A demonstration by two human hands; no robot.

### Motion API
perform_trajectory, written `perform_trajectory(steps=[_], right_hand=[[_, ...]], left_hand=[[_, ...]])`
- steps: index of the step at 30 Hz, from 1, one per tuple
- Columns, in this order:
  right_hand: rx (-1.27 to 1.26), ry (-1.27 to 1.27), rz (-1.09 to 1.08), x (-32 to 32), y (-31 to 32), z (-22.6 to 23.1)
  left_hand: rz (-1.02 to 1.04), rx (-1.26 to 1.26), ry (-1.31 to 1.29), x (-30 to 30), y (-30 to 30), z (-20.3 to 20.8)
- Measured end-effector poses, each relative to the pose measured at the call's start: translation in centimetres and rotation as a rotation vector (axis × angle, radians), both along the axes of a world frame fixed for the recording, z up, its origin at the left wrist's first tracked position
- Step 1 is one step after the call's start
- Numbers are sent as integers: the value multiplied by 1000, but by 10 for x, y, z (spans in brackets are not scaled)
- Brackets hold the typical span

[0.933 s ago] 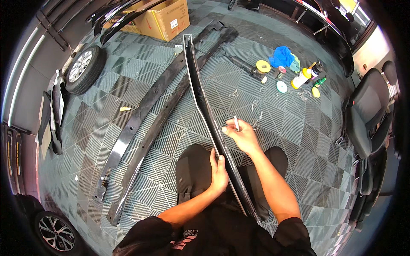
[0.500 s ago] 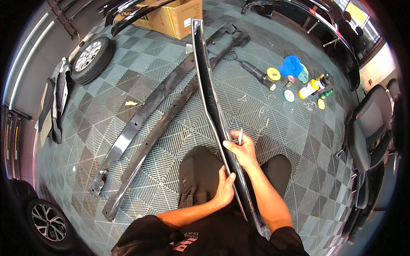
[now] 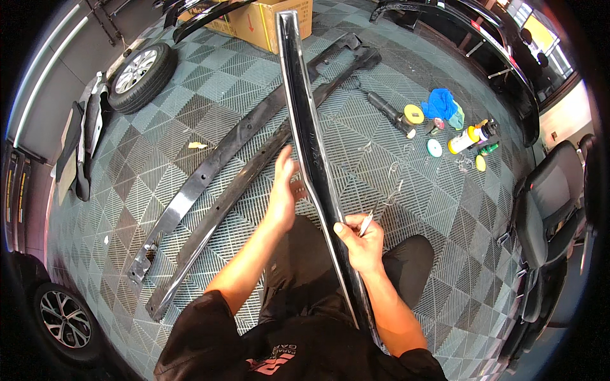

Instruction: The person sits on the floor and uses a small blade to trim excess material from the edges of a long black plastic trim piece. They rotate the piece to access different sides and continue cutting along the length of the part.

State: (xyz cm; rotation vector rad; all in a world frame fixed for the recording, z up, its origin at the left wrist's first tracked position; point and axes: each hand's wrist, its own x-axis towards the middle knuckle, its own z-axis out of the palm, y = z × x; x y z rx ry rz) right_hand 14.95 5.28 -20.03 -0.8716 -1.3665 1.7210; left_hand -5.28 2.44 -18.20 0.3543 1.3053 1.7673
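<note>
A long black channel-shaped trim strip (image 3: pixel 309 149) with pale edges runs from my lap up and away from me, its far end raised toward the cardboard box. My right hand (image 3: pixel 362 244) is closed on its right edge, the thumb laid over the channel. A slim, pale, pen-like tool (image 3: pixel 366 223) sticks up from the same hand's fingers; its exact kind is unclear. My left hand (image 3: pixel 283 193) is open beside the strip's left edge, fingers stretched forward, with nothing seen in it. Whether its fingertips touch the edge, I cannot tell.
Two long black strips (image 3: pixel 213 168) (image 3: pixel 222 216) lie on the grey tiled floor to the left. A polisher (image 3: pixel 389 113), blue cloth (image 3: pixel 440 103) and yellow bottle (image 3: pixel 467 140) are at right. Around them stand a wheel (image 3: pixel 143 77), cardboard box (image 3: pixel 254 26) and car seat (image 3: pixel 549 197).
My left hand has let go of the strip near my lap and moved forward along its left side, opening. The right hand keeps its hold, slightly lower in view.
</note>
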Motion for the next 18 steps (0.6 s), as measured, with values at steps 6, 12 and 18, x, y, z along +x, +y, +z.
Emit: perform_trajectory(steps=[6, 12, 18], right_hand=[[3, 62, 16, 5, -5, 10], [3, -14, 68, 17, 3, 12], [38, 58, 43, 24, 10, 32]], left_hand=[[-72, 150, -31, -30, 27, 19], [-38, 239, -10, -26, 41, 24], [65, 262, -28, -21, 43, 39]])
